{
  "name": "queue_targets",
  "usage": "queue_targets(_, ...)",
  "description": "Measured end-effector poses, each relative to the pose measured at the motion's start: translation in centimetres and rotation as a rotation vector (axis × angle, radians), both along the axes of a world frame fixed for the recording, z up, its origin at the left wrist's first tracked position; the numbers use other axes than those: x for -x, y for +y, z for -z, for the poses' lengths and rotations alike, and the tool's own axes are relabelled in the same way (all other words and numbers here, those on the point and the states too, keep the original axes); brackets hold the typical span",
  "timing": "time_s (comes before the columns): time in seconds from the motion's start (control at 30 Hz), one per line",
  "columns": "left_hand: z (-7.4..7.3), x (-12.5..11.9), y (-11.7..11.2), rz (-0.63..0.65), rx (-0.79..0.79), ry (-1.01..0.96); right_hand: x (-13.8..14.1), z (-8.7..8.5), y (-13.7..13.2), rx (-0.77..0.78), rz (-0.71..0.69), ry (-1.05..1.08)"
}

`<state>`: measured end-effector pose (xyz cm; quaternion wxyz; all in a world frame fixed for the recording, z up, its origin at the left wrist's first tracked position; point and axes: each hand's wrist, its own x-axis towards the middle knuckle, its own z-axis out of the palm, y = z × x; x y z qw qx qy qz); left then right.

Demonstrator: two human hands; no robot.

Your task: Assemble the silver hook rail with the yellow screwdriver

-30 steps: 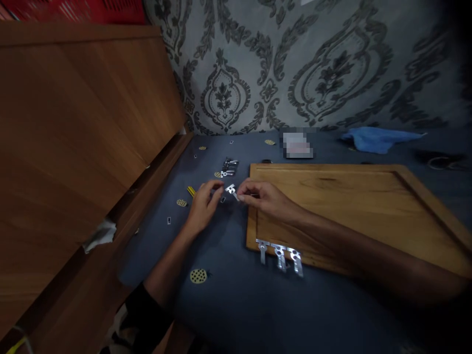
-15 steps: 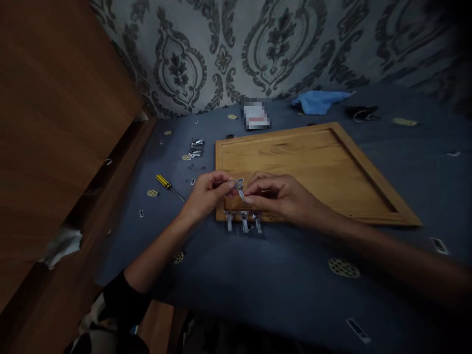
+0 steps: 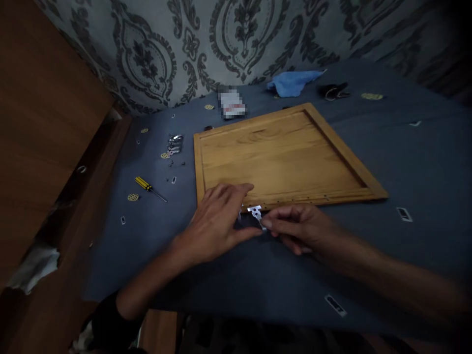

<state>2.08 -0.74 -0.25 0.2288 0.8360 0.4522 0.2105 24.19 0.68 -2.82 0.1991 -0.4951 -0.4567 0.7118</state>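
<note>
A: Pos. of metal fitting?
B: Near edge of the wooden panel, pinched in our R hand; our L hand is spread wide alongside.
A: Poss. faults?
B: If our pinch slips, the fitting may skew or drop; our L thumb could knock it.
A: Obscured?
B: Our L hand hides most of a second metal piece; can't confirm flush contact.
</note>
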Motion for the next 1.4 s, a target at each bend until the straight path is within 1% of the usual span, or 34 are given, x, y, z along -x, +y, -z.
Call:
queue_targets(0.13,0.4,-0.9,-0.2,0.005,-0.025,0.077,0.5,-0.3,0.2,0.012,0.033,0.018)
queue_targets(0.4,1.2,-1.5,-0.2,-0.050,-0.003,0.098,0.8,-0.6,0.7,0.026,-0.009,0.016)
queue_targets(0.6,1.4,-1.6,-0.2,-0.071,0.020,0.084,0.8,-0.2,0.8,0.025,-0.018,0.018)
queue_targets(0.73,1.2,-1.6,-0.3,-0.089,0.038,0.085,0.5,0.5,0.9,0.037,-0.063,0.034)
queue_targets(0.8,1.1,-1.7,-0.4,-0.098,0.036,0.091,0.0,0.7,1.0,-0.015,-0.088,0.044)
queue_targets(0.93,1.0,-1.9,-0.5,-0.089,0.007,0.127,-0.8,0.7,1.4,-0.174,-0.138,0.016)
queue_targets(1.07,1.0,-2.1,-0.6,-0.076,-0.028,0.170,-0.9,0.6,1.8,-0.239,-0.122,0.027)
queue_targets(1.2,1.1,-2.1,-0.7,-0.058,-0.078,0.197,-0.8,1.0,1.9,-0.290,-0.105,0.016)
queue_targets(1.23,1.1,-2.1,-0.7,-0.052,-0.096,0.200,-0.9,1.1,1.8,-0.333,-0.096,-0.005)
queue_targets(1.27,1.1,-2.1,-0.7,-0.048,-0.113,0.205,-1.0,1.2,1.7,-0.411,-0.079,-0.034)
queue_targets(1.3,1.2,-2.1,-0.7,-0.046,-0.126,0.211,-1.1,1.3,1.7,-0.527,-0.073,-0.067)
queue_targets(1.33,1.2,-2.1,-0.7,-0.045,-0.132,0.219,-1.3,1.5,1.6,-0.677,-0.085,-0.102)
queue_targets(1.4,1.2,-2.1,-0.6,-0.054,-0.133,0.226,-1.6,1.8,1.5,-1.009,-0.159,-0.191)
